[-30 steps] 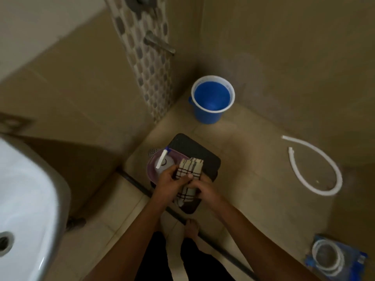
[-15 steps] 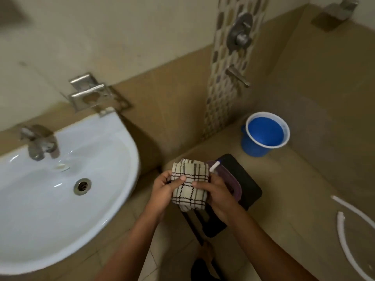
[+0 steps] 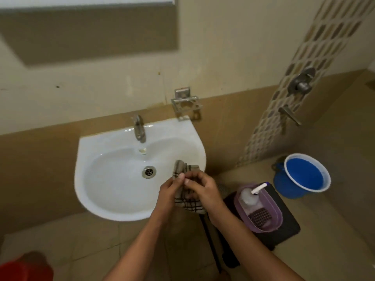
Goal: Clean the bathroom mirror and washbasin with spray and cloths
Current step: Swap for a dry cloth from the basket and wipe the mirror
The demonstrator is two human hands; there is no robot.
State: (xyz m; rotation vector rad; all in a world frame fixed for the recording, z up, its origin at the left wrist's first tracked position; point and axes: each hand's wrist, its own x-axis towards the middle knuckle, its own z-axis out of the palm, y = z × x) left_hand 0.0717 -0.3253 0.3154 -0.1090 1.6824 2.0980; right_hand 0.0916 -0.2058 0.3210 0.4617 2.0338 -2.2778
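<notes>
Since the earlier frame the view has swung up from the floor to face the wall, and the beige cloth with dark check lines [image 3: 187,196], which was held low over the dark stool, is now carried across to the right rim of the white ceramic washbasin [image 3: 113,175], in the middle of the frame. Both hands have come with it. The left hand [image 3: 169,192] has its fingers curled round the left side of the cloth, and the right hand [image 3: 205,191] grips its right side with bent fingers; the fingertips of the two hands meet over the top of the bundle. One folded end of the cloth sticks up above the hands over the bowl, and the rest hangs below them past the basin's front edge.

The chrome tap [image 3: 139,128] stands at the back of the basin, with the round metal drain [image 3: 149,171] just left of the hands. A metal wall holder [image 3: 186,104] is fixed above the basin's right corner. At the upper left of the frame is the lower edge of the mirror [image 3: 87,2].

At the lower right, a purple plastic tub [image 3: 269,222] sits on a black stool [image 3: 288,228] and holds a clear spray bottle with a white nozzle [image 3: 248,196]. A blue bucket with a white rim [image 3: 304,176] stands on the floor further right. A red object [image 3: 24,269] shows at the lower left corner.
</notes>
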